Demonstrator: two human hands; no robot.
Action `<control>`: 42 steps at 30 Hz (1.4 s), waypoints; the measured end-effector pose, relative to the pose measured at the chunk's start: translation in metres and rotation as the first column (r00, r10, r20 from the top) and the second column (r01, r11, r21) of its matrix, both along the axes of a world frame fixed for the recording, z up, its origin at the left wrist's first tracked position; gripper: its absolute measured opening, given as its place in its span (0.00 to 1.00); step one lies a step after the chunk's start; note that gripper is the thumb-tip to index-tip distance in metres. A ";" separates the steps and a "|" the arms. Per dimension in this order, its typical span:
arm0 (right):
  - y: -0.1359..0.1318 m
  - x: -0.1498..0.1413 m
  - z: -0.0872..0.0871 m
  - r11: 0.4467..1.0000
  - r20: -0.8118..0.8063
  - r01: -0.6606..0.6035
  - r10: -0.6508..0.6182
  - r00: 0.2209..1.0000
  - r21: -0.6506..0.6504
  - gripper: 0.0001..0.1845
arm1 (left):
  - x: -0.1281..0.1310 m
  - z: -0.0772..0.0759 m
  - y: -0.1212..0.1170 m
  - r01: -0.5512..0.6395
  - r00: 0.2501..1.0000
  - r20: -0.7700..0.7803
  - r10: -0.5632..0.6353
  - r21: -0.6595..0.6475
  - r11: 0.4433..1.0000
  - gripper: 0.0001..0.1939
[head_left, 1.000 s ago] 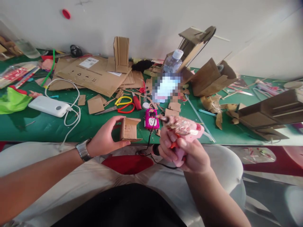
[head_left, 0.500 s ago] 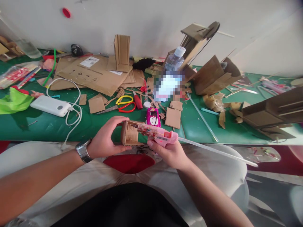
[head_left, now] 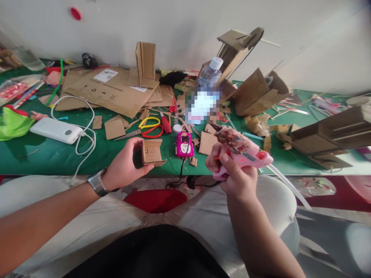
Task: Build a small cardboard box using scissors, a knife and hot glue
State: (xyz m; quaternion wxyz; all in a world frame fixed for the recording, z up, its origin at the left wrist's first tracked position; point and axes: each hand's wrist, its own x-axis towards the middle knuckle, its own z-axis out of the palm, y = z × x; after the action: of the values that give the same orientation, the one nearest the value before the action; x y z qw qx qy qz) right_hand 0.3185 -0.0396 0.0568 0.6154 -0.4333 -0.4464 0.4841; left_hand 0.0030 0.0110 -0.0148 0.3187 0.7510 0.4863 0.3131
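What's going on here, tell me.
A person's left hand holds a small box of cardboard at the near edge of the green table. The right hand grips a pink glue gun, held apart from the box. Scissors lie beyond the box, and a magenta socket sits between the hands.

- My small box (head_left: 152,153) is brown cardboard, matt, with rough edges.
- My glue gun (head_left: 253,157) is smooth, shiny plastic at the back and bumpy and crusty at the front.
- My watch (head_left: 99,183) is shiny metal.
- The scissors (head_left: 151,122) have metal blades and smooth plastic handles.
- The power bank (head_left: 55,130) is smooth white plastic.
- The bottle (head_left: 208,76) is clear, shiny plastic.
- The table top (head_left: 116,156) looks smooth and a bit glossy.
- The bright green thing (head_left: 14,124) is blurry to me, maybe thin cloth or plastic.
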 end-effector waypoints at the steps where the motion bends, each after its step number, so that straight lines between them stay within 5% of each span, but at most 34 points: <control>1: 0.000 0.000 -0.001 1.000 -0.009 -0.007 0.007 1.000 -0.014 0.22 | -0.001 -0.001 0.002 -0.009 1.000 0.007 0.009 -0.003 1.000 0.39; 8: -0.007 -0.002 -0.007 0.995 -0.032 -0.084 0.082 0.996 -0.052 0.21 | -0.009 0.006 0.016 -0.083 0.994 -0.047 0.095 0.210 0.974 0.44; 12: -0.010 -0.002 -0.010 0.990 -0.022 -0.103 0.101 0.995 -0.097 0.20 | -0.003 0.035 0.017 0.022 0.994 -0.110 0.027 0.419 0.907 0.23; 15: -0.011 -0.005 -0.010 0.989 -0.016 -0.093 0.091 0.996 -0.115 0.24 | 0.013 0.060 0.021 0.134 0.990 -0.093 -0.105 0.404 0.905 0.14; 18: -0.013 -0.009 -0.009 0.982 -0.031 -0.103 0.100 0.995 -0.157 0.30 | 0.037 0.076 0.029 0.201 0.978 -0.016 -0.210 0.363 0.910 0.18; 25: -0.014 -0.004 -0.012 0.974 -0.030 -0.141 0.138 0.990 -0.179 0.26 | 0.069 0.086 0.032 0.293 0.940 0.097 -0.327 0.258 0.921 0.12; 33: -0.006 0.010 -0.009 0.992 0.026 -0.080 0.083 0.996 -0.095 0.27 | 0.011 0.087 0.070 -0.007 1.000 -0.007 0.010 0.303 0.953 0.13; 42: -0.003 0.010 -0.007 0.994 -0.018 -0.059 0.057 0.998 -0.088 0.26 | -0.047 0.089 0.141 0.027 0.946 -0.307 0.108 0.404 0.914 0.19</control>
State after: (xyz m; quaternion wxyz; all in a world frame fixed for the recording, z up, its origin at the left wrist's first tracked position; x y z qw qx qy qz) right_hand 0.3285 -0.0424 0.0496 0.5848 -0.4432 -0.4321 0.5243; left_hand -0.0435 0.1516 0.0745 0.0666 0.8309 0.4725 0.2861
